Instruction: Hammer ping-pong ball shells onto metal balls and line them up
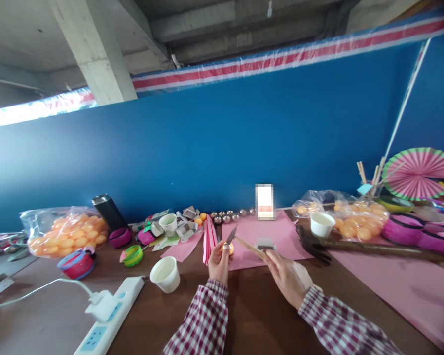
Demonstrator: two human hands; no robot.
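My left hand is closed in front of me, its fingertips around a small orange round thing. A dark pointed blade rises beside those fingertips; I cannot tell what it is fixed to. A light wooden stick is pinched in my right hand, its far end slanting toward the left fingers. Under and beyond both hands lies pink paper. Just past my left hand stands a bundle of folded pink paper. A white cup is to the left of that hand.
A power strip with a plug lies front left. Bags of orange balls stand at both sides. Silver balls line the back. To the right are a hammer, a white cup and a paper fan.
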